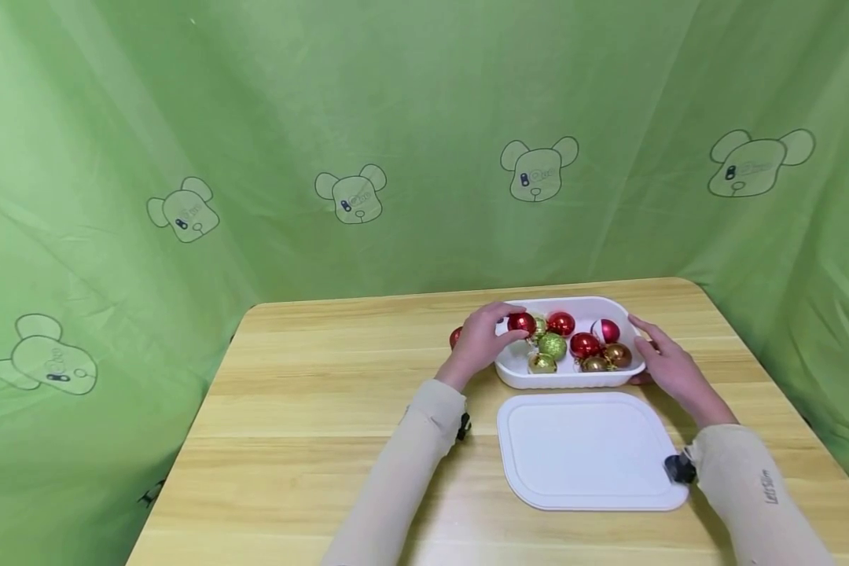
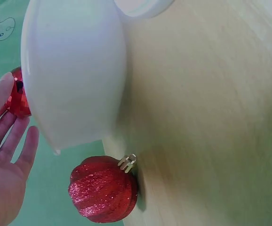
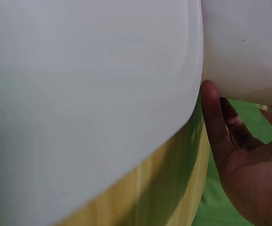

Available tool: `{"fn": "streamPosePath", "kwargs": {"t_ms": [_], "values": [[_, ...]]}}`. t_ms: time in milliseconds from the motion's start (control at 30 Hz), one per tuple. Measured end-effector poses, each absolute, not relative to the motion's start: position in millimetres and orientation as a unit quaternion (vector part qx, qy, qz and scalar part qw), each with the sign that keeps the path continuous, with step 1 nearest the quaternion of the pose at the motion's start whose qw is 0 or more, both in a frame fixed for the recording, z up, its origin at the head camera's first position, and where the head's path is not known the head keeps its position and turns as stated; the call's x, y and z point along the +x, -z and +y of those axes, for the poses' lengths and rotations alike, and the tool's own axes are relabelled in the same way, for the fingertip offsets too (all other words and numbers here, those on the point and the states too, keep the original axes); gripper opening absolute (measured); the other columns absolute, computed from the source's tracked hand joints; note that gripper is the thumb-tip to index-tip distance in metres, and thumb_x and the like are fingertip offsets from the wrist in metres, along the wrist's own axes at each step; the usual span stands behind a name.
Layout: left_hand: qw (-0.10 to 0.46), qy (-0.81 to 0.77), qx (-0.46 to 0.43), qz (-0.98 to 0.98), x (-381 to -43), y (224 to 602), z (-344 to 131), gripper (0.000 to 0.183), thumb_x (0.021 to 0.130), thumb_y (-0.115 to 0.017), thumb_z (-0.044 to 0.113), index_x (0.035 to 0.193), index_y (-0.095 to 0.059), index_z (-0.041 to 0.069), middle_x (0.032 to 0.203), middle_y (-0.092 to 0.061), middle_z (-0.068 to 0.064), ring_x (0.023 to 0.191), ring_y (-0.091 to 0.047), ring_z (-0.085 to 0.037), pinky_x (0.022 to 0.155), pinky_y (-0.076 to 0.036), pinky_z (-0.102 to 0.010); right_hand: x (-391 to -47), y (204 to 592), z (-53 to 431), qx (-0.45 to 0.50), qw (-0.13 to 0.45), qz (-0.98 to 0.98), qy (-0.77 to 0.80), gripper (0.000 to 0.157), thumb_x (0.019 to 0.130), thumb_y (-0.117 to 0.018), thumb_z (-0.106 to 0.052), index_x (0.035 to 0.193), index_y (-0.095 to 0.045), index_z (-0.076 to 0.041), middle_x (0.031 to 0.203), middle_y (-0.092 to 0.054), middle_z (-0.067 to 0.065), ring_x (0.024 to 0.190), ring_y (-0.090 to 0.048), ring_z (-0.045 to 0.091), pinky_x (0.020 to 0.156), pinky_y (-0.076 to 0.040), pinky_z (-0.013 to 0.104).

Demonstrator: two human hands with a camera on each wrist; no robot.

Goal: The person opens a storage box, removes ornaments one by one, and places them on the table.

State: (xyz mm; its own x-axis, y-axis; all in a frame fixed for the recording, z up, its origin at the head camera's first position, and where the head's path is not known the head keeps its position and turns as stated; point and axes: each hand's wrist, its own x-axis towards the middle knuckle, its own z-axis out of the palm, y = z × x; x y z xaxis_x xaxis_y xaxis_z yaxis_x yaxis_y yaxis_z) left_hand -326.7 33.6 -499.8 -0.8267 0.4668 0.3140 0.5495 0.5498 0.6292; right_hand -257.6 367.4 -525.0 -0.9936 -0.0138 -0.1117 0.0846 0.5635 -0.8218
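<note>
In the head view my left hand [image 1: 479,338] pinches a shiny red Christmas bauble [image 1: 520,322] over the left end of a white plastic container [image 1: 573,380]. The left wrist view shows that bauble [image 2: 18,101] partly behind the container wall. Inside the container lie several baubles: red ones [image 1: 584,345], green glittery ones [image 1: 553,346], gold and brown ones [image 1: 618,355], and a red-and-white one [image 1: 605,330]. My right hand [image 1: 672,368] holds the container's right end, its fingers against the outer wall and rim.
A white lid [image 1: 590,452] lies flat in front of the container. On the wooden table [image 1: 325,393], a ridged glittery red bauble [image 2: 103,190] sits left of the container, mostly hidden by my left hand in the head view. Green cloth [image 1: 424,94] hangs behind.
</note>
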Motion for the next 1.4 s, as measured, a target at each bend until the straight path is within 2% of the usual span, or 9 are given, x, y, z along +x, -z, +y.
{"fn": "streamPosePath", "kwargs": {"t_ms": [100,400,700,867,1000,1200,1400], "values": [[0.060,0.381,-0.289,-0.876,-325,497,32,0.046,0.094,-0.075,0.031,0.137,-0.067,0.017,0.133,-0.070,0.001,0.120,-0.066,-0.015,0.104,-0.052,-0.023,-258,525,368,0.020,0.052,0.884,0.465,0.058,0.114,-0.028,-0.040,0.166,-0.010,-0.022,0.139,-0.042,0.046,0.086,-0.072,0.031,0.073,-0.063,0.029],[0.069,0.385,-0.289,-0.874,-320,489,26,0.045,0.093,-0.077,0.026,0.136,-0.067,0.017,0.132,-0.070,0.001,0.120,-0.065,-0.013,0.105,-0.052,-0.022,-257,525,370,0.019,0.049,0.893,0.447,0.059,0.113,-0.027,-0.042,0.166,-0.010,-0.023,0.140,-0.044,0.044,0.088,-0.072,0.028,0.077,-0.057,0.024],[0.064,0.440,-0.288,-0.848,-317,489,16,0.042,0.092,-0.078,0.020,0.132,-0.069,0.012,0.129,-0.071,-0.003,0.115,-0.067,-0.013,0.097,-0.055,-0.015,-257,525,369,0.017,0.052,0.881,0.471,0.059,0.114,-0.027,-0.040,0.166,-0.009,-0.021,0.135,-0.044,0.047,0.080,-0.072,0.027,0.072,-0.064,0.032],[0.063,0.461,-0.287,-0.837,-315,489,6,0.041,0.092,-0.078,0.017,0.132,-0.069,0.010,0.130,-0.070,-0.006,0.116,-0.067,-0.015,0.096,-0.056,-0.016,-257,526,368,0.018,0.050,0.883,0.466,0.059,0.114,-0.027,-0.040,0.166,-0.009,-0.021,0.135,-0.044,0.046,0.082,-0.071,0.027,0.072,-0.063,0.030],[0.060,0.474,-0.275,-0.834,-313,490,-6,0.040,0.092,-0.078,0.016,0.131,-0.069,0.010,0.130,-0.070,-0.006,0.115,-0.068,-0.016,0.091,-0.057,-0.015,-256,529,366,0.016,0.055,0.882,0.468,0.059,0.114,-0.028,-0.039,0.167,-0.010,-0.020,0.138,-0.041,0.045,0.088,-0.070,0.026,0.074,-0.063,0.029],[0.057,0.508,-0.259,-0.819,-313,490,-23,0.039,0.093,-0.077,0.016,0.130,-0.069,0.009,0.129,-0.069,-0.008,0.114,-0.069,-0.021,0.094,-0.061,-0.026,-257,530,366,0.014,0.054,0.880,0.472,0.059,0.114,-0.027,-0.039,0.167,-0.010,-0.021,0.143,-0.037,0.047,0.093,-0.069,0.029,0.074,-0.063,0.028],[0.055,0.525,-0.243,-0.814,-317,493,-37,0.039,0.092,-0.078,0.015,0.130,-0.069,0.009,0.128,-0.069,-0.007,0.119,-0.067,-0.019,0.099,-0.060,-0.033,-257,527,368,0.017,0.054,0.885,0.462,0.059,0.114,-0.027,-0.040,0.167,-0.009,-0.021,0.140,-0.040,0.045,0.093,-0.070,0.030,0.074,-0.062,0.027]]}}
